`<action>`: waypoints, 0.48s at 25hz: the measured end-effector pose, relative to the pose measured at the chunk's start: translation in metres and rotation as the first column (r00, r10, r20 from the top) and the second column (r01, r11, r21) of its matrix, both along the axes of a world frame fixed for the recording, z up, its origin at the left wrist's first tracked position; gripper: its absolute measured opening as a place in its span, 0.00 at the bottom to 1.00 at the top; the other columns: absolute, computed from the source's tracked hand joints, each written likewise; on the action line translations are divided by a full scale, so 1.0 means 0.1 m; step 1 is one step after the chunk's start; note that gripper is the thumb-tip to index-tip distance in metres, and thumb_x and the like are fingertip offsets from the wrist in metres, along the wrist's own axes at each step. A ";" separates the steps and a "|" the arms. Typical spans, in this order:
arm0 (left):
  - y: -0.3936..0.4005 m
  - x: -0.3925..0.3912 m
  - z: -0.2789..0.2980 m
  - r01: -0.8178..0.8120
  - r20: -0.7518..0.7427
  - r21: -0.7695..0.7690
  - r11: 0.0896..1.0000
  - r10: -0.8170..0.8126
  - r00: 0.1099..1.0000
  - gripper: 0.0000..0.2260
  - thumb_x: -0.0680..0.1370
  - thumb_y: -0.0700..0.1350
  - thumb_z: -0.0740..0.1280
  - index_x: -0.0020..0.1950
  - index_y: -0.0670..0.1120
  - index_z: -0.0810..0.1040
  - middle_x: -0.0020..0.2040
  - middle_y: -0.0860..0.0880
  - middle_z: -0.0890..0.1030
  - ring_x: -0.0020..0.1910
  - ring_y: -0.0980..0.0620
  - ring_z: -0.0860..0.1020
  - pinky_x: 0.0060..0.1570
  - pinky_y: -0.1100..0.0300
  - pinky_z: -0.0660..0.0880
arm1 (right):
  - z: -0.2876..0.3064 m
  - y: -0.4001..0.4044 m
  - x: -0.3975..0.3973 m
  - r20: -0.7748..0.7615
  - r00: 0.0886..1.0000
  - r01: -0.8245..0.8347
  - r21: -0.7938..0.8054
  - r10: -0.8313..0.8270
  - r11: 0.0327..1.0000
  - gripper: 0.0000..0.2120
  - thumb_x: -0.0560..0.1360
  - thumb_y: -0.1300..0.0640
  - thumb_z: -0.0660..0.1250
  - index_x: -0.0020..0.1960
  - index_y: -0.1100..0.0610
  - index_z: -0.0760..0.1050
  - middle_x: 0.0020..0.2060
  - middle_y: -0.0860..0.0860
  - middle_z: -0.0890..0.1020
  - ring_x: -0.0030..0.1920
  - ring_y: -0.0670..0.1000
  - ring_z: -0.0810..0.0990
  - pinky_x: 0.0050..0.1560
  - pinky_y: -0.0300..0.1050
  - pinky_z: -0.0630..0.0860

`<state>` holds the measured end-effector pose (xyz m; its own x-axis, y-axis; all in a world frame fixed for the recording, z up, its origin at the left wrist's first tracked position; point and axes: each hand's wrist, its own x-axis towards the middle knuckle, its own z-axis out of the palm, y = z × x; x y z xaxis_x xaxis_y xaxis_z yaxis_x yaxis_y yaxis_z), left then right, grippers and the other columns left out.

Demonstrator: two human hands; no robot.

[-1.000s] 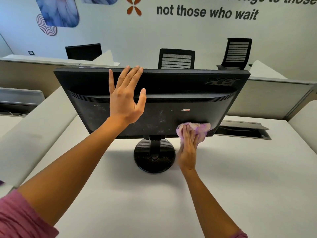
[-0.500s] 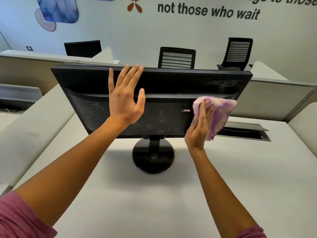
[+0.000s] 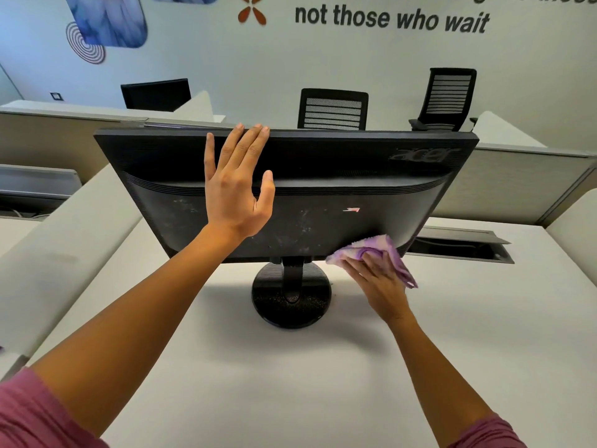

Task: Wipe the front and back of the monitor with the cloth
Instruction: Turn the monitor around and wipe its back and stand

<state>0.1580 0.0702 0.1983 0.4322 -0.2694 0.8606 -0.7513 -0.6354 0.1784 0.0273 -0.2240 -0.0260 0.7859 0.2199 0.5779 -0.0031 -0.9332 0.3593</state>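
Clearly the main risk is the Acer monitor (image 3: pixel 323 189) rocking or sliding on its round stand base (image 3: pixel 290 295): it leans back toward the person, and a hard push low on the casing could tip it or skid the base across the white desk (image 3: pixel 290 383). The left hand (image 3: pixel 237 192) guards against this, fingers spread flat on the monitor's back near its top edge. Another likely slip is the purple-and-white cloth (image 3: pixel 381 250) bunching, so the dusty white specks at the middle of the rear panel get missed. The cloth sits at the monitor's lower right corner, against the bottom edge of the back, with a loose flap hanging off the casing. The right hand (image 3: pixel 378 279) presses it there, fingers laid over the fabric; whether they curl round it cannot be told. Judging by the specks, the back is only partly wiped.
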 end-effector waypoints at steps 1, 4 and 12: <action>0.00 0.00 0.00 0.003 0.000 -0.001 1.000 -0.003 1.000 0.26 0.79 0.48 0.60 0.77 0.46 0.68 0.76 0.49 0.70 0.79 0.48 0.63 0.80 0.42 0.46 | 0.03 -0.07 -0.05 0.029 1.000 -0.002 0.075 0.000 0.997 0.34 0.79 0.72 0.49 0.81 0.51 0.51 0.76 0.50 0.65 0.77 0.57 0.58 0.79 0.62 0.44; -0.01 0.01 0.00 -0.001 0.004 -0.005 1.000 0.001 1.000 0.25 0.79 0.49 0.60 0.77 0.46 0.69 0.76 0.49 0.70 0.79 0.48 0.63 0.80 0.41 0.46 | 0.15 -0.10 -0.11 0.104 0.990 0.041 0.404 -0.090 0.914 0.50 0.70 0.81 0.61 0.82 0.51 0.43 0.81 0.49 0.49 0.80 0.56 0.49 0.76 0.61 0.58; -0.02 0.01 -0.01 -0.006 0.010 -0.014 1.000 0.006 1.000 0.26 0.79 0.48 0.62 0.77 0.46 0.69 0.76 0.50 0.71 0.78 0.49 0.63 0.80 0.41 0.47 | 1.20 0.31 0.14 0.230 0.829 -0.211 0.973 -0.509 0.097 0.16 0.87 0.52 0.52 0.72 0.45 0.67 0.63 0.38 0.76 0.66 0.42 0.72 0.59 0.22 0.68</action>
<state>0.1592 0.0684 0.1968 0.4248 -0.2550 0.8686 -0.7493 -0.6375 0.1794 0.0410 -0.1927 0.0943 0.3066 -0.8729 0.3796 0.0083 -0.3964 -0.9181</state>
